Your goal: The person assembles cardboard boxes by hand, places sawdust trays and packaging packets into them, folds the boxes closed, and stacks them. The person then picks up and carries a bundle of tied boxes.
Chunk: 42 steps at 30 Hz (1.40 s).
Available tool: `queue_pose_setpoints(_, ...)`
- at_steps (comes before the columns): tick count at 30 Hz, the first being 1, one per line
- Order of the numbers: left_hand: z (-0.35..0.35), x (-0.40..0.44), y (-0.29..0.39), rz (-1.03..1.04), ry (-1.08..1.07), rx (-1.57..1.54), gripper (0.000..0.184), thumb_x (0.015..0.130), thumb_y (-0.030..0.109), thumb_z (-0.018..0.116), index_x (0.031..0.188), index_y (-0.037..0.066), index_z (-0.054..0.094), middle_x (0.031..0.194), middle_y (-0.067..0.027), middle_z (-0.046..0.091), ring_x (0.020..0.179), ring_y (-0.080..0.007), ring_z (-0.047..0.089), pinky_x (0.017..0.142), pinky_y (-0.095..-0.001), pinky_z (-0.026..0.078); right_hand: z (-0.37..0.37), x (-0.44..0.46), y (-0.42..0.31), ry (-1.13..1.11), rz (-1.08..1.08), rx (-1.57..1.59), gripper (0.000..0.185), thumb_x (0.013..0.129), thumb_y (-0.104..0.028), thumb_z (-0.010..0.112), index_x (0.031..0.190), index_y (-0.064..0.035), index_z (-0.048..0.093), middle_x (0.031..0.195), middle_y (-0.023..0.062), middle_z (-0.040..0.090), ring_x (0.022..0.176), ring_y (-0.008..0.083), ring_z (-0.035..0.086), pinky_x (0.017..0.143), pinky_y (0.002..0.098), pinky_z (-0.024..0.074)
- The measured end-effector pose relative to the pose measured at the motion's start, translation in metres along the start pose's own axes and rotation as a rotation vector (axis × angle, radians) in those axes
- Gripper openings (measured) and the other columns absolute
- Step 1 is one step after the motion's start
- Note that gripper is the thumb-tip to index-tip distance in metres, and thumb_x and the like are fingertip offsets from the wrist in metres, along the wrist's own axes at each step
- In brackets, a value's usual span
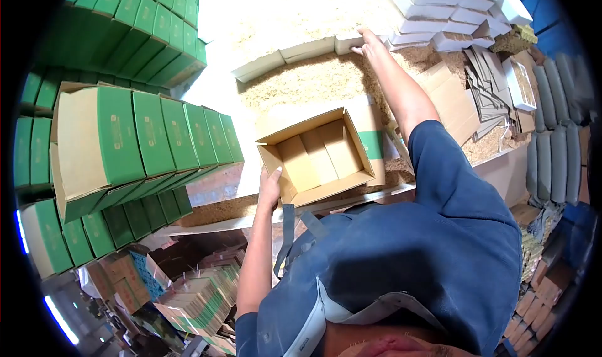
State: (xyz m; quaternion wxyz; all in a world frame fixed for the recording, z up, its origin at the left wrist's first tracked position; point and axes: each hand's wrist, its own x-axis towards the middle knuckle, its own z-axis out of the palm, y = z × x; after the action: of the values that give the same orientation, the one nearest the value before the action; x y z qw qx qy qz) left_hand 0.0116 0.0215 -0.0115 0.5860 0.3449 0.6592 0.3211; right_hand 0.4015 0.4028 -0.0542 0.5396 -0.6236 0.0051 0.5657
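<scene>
An opened cardboard box [316, 159] lies in front of me, its bare brown inside facing up. My left hand [270, 186] grips its left wall, with the thumb over the rim. Farther away stands a row of white boxes [307, 49], with pale shavings level with their tops. At the right end of that row, my right hand [369, 43] is closed on a white box [347, 45], thumb on the near face and fingers over the top. The far fingertips are hard to make out in the glare.
Stacked green boxes [153, 131] rise at the left. White boxes [433, 9] are piled at the far right. Loose shavings [307, 81] cover the worktable. Flat cardboard pieces [486, 90] and grey sacks [558, 162] are on the right; folded cartons [200, 297] stand below left.
</scene>
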Motion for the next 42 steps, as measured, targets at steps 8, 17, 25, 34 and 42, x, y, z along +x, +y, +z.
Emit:
queue_pose_setpoints(8, 0.003, -0.001, 0.007, 0.031, 0.008, 0.021, 0.044, 0.094, 0.015, 0.053, 0.132, -0.005, 0.045, 0.119, -0.0193, 0.060, 0.106, -0.0279, 0.058, 0.095, -0.0371, 0.045, -0.043, -0.038, 0.013, -0.086, -0.007, 0.175, 0.060, 0.087, -0.024, 0.062, 0.138, -0.0029, 0.039, 0.136, 0.0199, 0.050, 0.123, 0.0367, 0.051, 0.100, 0.0628, 0.0409)
queue_pose_setpoints(17, 0.007, 0.001, 0.010, 0.204, 0.017, 0.116, 0.043, 0.093, 0.015, 0.051, 0.129, -0.008, 0.049, 0.117, -0.0230, 0.062, 0.107, -0.0320, 0.059, 0.097, -0.0385, 0.043, -0.182, -0.168, 0.008, -0.251, -0.034, 0.179, 0.064, 0.087, -0.029, 0.062, 0.138, -0.0006, 0.037, 0.137, 0.0244, 0.043, 0.125, 0.0376, 0.045, 0.105, 0.0560, 0.0387)
queue_pose_setpoints(25, 0.000, 0.029, -0.010, 0.227, -0.028, 0.117, 0.044, 0.094, 0.016, 0.053, 0.132, -0.006, 0.047, 0.120, -0.0177, 0.061, 0.105, -0.0256, 0.060, 0.094, -0.0362, 0.045, -0.252, -0.304, -0.016, -0.345, -0.144, -0.173, 0.056, 0.089, -0.024, 0.060, 0.137, -0.0005, 0.042, 0.129, 0.0167, 0.056, 0.120, 0.0261, 0.055, 0.103, 0.0426, 0.0475)
queue_pose_setpoints(34, 0.007, 0.016, 0.028, 0.165, -0.143, 0.026, 0.056, 0.096, 0.030, 0.055, 0.137, -0.006, 0.043, 0.133, -0.0215, 0.055, 0.120, -0.0273, 0.053, 0.104, -0.0355, 0.038, -0.231, -0.339, 0.012, -0.598, -0.007, -0.372, 0.063, 0.082, -0.021, 0.065, 0.135, 0.0068, 0.044, 0.131, 0.0178, 0.056, 0.120, 0.0273, 0.053, 0.105, 0.0388, 0.0396)
queue_pose_setpoints(42, 0.008, 0.033, 0.014, 0.118, -0.168, -0.098, 0.075, 0.100, 0.060, 0.032, 0.142, -0.002, 0.042, 0.136, -0.0192, 0.052, 0.124, -0.0281, 0.049, 0.105, -0.0361, 0.036, -0.183, -0.343, 0.031, -0.566, -0.138, -0.908, 0.046, 0.077, -0.036, 0.067, 0.105, -0.0004, 0.061, 0.084, 0.0024, 0.046, 0.068, 0.0135, 0.035, 0.066, 0.0319, 0.0339)
